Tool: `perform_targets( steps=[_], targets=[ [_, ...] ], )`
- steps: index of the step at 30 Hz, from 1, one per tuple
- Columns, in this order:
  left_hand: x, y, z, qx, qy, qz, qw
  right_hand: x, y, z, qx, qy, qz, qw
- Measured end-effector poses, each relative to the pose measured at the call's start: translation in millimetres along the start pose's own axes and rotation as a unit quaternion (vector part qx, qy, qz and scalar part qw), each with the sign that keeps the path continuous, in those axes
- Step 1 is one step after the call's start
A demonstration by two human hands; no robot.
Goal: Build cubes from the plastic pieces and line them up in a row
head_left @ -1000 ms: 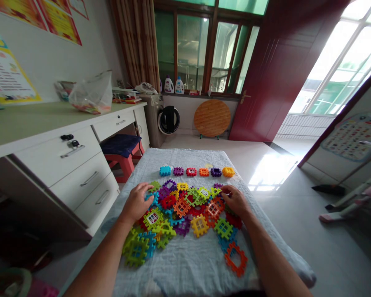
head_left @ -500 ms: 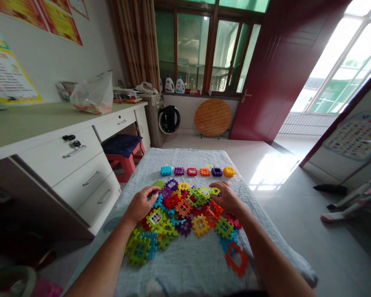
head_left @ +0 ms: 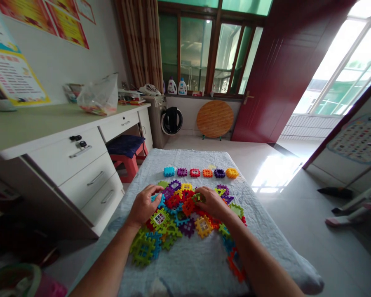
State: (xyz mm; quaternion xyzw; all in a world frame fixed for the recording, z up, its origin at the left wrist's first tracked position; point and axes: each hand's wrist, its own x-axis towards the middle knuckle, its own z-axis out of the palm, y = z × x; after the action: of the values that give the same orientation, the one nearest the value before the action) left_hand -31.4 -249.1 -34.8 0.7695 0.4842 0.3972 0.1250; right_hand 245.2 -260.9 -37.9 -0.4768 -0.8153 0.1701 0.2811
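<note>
A heap of square, notched plastic building blocks [head_left: 188, 227] in many colours lies on the cloth-covered table. At the heap's left side is my left hand [head_left: 145, 206], its thumb and curved fingers apart, beside a blue block [head_left: 159, 201] that it partly covers. My right hand [head_left: 213, 203] reaches over the heap's middle, fingers bent down around a green block [head_left: 199, 198]; part of that block is hidden by the hand. Under the right wrist lie orange and green pieces, partly covered. Behind the heap, several assembled blocks [head_left: 194, 172] form a row.
The pale blue cloth [head_left: 188, 268] drapes over the table edges. On the left are a white desk [head_left: 55, 169] with drawers and a red stool [head_left: 128, 165]. A washing machine [head_left: 156, 119], a round wooden tabletop [head_left: 214, 119] and a dark red door [head_left: 275, 82] stand farther back.
My right hand has moved left from the heap's right edge to its middle and closed round a green block. Purple and green pieces at the right are now uncovered. My left hand stays nearly still.
</note>
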Motion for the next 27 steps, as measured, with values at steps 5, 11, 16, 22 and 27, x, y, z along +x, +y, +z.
perform_targets(
  steps=[5, 11, 16, 22, 27],
  targets=[
    [5, 56, 2.1, -0.001, -0.098, 0.072, 0.993, 2, 4, -4, 0.114, 0.025, 0.051, 0.992],
    [6, 95, 39.0, -0.022, -0.151, -0.005, 0.988, 0, -1, -2, 0.248, 0.012, 0.078, 0.966],
    [4, 89, 49.1, -0.126, -0.140, -0.029, 0.982, -6, 2, -7, 0.422, -0.009, 0.110, 0.900],
    [2, 73, 45.6, -0.061, -0.074, 0.024, 0.995, -7, 20, -20, 0.473, 0.111, 0.206, 0.849],
    [2, 65, 48.9, 0.052, -0.026, 0.106, 0.993, -2, 12, -11, 0.412, 0.070, 0.208, 0.884]
  ],
)
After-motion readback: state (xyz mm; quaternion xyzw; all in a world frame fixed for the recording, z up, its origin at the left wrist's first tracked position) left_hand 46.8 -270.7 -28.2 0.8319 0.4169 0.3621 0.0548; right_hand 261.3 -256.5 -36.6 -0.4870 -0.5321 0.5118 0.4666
